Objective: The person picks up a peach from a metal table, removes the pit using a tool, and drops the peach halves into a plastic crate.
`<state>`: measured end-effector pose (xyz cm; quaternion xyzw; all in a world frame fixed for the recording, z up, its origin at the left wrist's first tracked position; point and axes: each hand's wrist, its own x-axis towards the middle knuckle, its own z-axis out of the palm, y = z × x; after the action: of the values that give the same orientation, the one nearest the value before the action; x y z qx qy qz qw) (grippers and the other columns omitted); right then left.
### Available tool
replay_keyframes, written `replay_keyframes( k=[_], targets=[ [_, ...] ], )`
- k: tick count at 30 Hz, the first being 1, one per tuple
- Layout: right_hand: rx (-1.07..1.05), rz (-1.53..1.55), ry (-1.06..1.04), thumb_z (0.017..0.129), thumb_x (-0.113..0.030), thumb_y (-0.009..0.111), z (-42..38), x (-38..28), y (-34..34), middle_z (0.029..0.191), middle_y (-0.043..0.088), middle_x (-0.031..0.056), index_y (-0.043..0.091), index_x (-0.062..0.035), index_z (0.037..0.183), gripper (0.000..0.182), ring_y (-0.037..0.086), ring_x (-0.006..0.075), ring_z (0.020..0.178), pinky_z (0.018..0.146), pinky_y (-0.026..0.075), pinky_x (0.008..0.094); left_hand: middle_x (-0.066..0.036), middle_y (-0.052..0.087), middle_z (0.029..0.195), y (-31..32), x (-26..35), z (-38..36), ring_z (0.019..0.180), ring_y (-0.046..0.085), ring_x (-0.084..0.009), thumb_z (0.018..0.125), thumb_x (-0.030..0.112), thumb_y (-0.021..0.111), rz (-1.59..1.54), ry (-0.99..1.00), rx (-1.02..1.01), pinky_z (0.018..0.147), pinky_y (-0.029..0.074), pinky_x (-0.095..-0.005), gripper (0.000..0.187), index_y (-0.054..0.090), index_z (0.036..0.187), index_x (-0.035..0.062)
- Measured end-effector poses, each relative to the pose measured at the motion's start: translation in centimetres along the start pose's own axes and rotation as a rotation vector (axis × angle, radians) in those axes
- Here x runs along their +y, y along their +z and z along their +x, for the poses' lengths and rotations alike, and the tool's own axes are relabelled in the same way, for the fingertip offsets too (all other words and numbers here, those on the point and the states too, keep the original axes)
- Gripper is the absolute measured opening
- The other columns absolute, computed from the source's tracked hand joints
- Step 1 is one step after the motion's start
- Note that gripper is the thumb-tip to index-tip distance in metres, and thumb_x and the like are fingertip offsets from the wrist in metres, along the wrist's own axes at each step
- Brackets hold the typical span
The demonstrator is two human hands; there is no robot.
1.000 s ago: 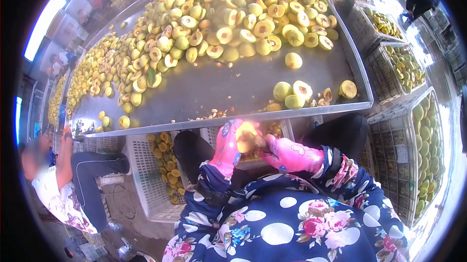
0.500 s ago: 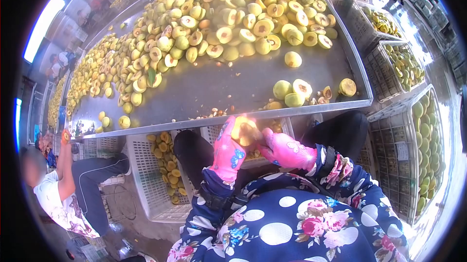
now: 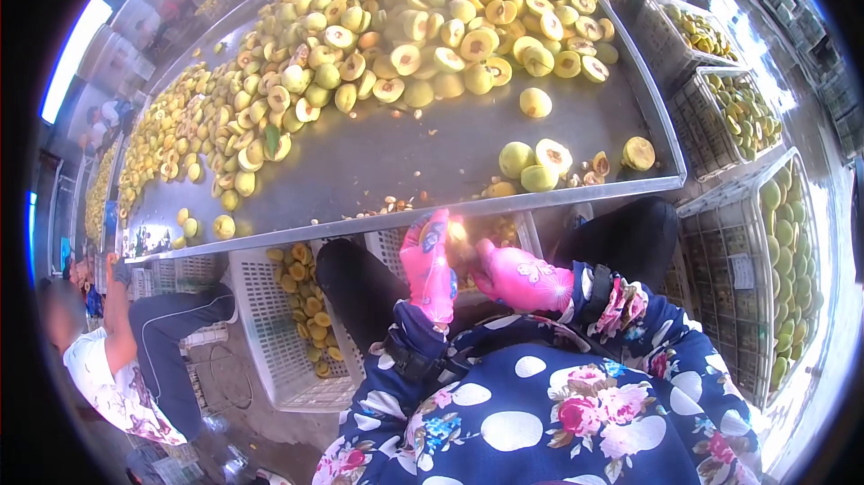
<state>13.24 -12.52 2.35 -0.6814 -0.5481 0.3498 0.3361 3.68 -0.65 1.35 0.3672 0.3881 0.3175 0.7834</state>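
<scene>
My left hand (image 3: 428,266), in a pink patterned glove, is upright just below the table's front edge. Its fingers are curled around a peach half (image 3: 461,253), mostly hidden and blurred by bright glare. My right hand (image 3: 526,278), also gloved in pink, is closed close beside the fruit; whatever it grips cannot be made out. On the metal table (image 3: 378,166) in front lies a large heap of halved peaches (image 3: 396,62). A few loose peach pieces (image 3: 540,177) sit near the front edge, with scattered pits (image 3: 391,206).
A white crate (image 3: 270,341) with peach halves stands by my left knee, another crate (image 3: 504,233) beneath my hands. Filled crates (image 3: 738,278) line the right side. A co-worker (image 3: 126,350) sits at the left, hands at the table edge.
The peach half, plainly visible in my left hand before, is now largely hidden as that hand has turned. My right hand has shifted slightly left. The view has moved a little.
</scene>
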Motion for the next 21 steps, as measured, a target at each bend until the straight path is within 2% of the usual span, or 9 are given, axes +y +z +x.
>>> replay_keyframes(
  k=[2, 5, 8, 10, 16, 17, 19, 20, 21],
  targets=[
    [0.052, -0.021, -0.054, 0.087, -0.014, 0.053, 0.2, 0.7, 0.8, 0.061, 0.055, 0.012, 0.042, -0.0015, 0.089, 0.017, 0.058, 0.0263, 0.054, 0.048, 0.045, 0.0354, -0.011, 0.067, 0.085, 0.0, -0.1, 0.1, 0.071, 0.063, -0.0145, 0.086, 0.015, 0.064, 0.055, 0.031, -0.007, 0.062, 0.051, -0.0246, 0.013, 0.064, 0.094, 0.005],
    [-0.25, 0.492, 0.447, 0.088, -0.017, 0.053, 0.4, -3.5, -2.6, 0.059, 0.051, 0.0053, 0.044, -0.0037, 0.087, 0.016, 0.053, 0.0163, 0.047, 0.042, 0.043, 0.0275, -0.011, 0.068, 0.083, 0.2, 0.6, 0.1, 0.069, 0.063, -0.0142, 0.085, 0.016, 0.065, 0.111, 0.036, -0.028, 0.059, 0.05, -0.0246, 0.014, 0.065, 0.094, 0.0046],
    [-0.444, 0.939, 0.431, 0.09, -0.022, 0.052, 0.4, -1.6, -2.2, 0.058, 0.047, -0.0009, 0.049, -0.005, 0.087, 0.018, 0.046, 0.0072, 0.042, 0.037, 0.038, 0.0205, -0.012, 0.067, 0.083, -0.1, 0.7, 0.2, 0.067, 0.063, -0.0146, 0.085, 0.017, 0.065, 0.106, 0.032, -0.075, 0.057, 0.051, -0.0251, 0.016, 0.064, 0.094, 0.0039],
    [-0.498, 1.041, 0.428, 0.09, -0.026, 0.05, 0.1, -1.8, -2.5, 0.057, 0.046, -0.0013, 0.048, -0.0075, 0.084, 0.02, 0.044, 0.0068, 0.042, 0.038, 0.038, 0.0218, -0.012, 0.067, 0.084, 0.0, 0.7, 0.0, 0.066, 0.062, -0.0152, 0.086, 0.018, 0.064, 0.103, 0.042, -0.104, 0.056, 0.051, -0.0256, 0.017, 0.064, 0.095, 0.0036],
    [-0.56, 1.279, 0.417, 0.091, -0.03, 0.052, -0.8, -1.3, -1.9, 0.053, 0.043, -0.0026, 0.048, -0.0084, 0.076, 0.026, 0.042, 0.0062, 0.04, 0.035, 0.034, 0.02, -0.014, 0.066, 0.09, 0.4, 1.7, -1.2, 0.068, 0.063, -0.0191, 0.089, 0.02, 0.059, -0.06, -0.133, -0.273, 0.057, 0.052, -0.0271, 0.023, 0.061, 0.103, 0.0029],
    [-0.563, 1.329, 0.403, 0.09, -0.03, 0.053, -0.9, -0.9, -1.7, 0.052, 0.043, -0.0026, 0.049, -0.0082, 0.076, 0.026, 0.042, 0.0062, 0.039, 0.035, 0.033, 0.0197, -0.014, 0.065, 0.091, 0.4, 2.0, -1.0, 0.069, 0.063, -0.0196, 0.09, 0.024, 0.057, -0.072, -0.138, -0.195, 0.057, 0.052, -0.0274, 0.025, 0.058, 0.105, 0.0035],
    [-0.633, 1.225, 0.357, 0.09, -0.03, 0.053, -1.3, -1.5, -2.5, 0.052, 0.043, -0.003, 0.053, -0.0075, 0.08, 0.025, 0.042, 0.0056, 0.04, 0.036, 0.033, 0.0199, -0.013, 0.063, 0.093, -0.1, 2.9, -0.4, 0.071, 0.062, -0.0205, 0.093, 0.032, 0.053, -0.096, -0.149, -0.04, 0.056, 0.051, -0.028, 0.032, 0.054, 0.108, 0.0047],
    [-0.666, 1.17, 0.334, 0.09, -0.03, 0.053, -1.5, -1.7, -2.9, 0.052, 0.043, -0.0031, 0.054, -0.0071, 0.081, 0.024, 0.042, 0.0053, 0.04, 0.036, 0.033, 0.02, -0.013, 0.062, 0.094, -1.2, 3.6, 0.1, 0.069, 0.061, -0.0213, 0.094, 0.034, 0.05, -0.192, -0.076, -0.037, 0.055, 0.051, -0.0285, 0.034, 0.051, 0.111, 0.0044],
    [-0.679, 1.159, 0.337, 0.089, -0.029, 0.054, -1.4, -0.8, -2.7, 0.056, 0.051, 0.0008, 0.057, -0.0031, 0.089, 0.026, 0.049, 0.0117, 0.044, 0.041, 0.04, 0.0262, -0.014, 0.062, 0.094, -2.9, 4.9, 0.5, 0.068, 0.061, -0.0218, 0.095, 0.032, 0.049, -0.21, -0.021, -0.057, 0.054, 0.05, -0.0294, 0.033, 0.052, 0.11, 0.003]
  ],
)
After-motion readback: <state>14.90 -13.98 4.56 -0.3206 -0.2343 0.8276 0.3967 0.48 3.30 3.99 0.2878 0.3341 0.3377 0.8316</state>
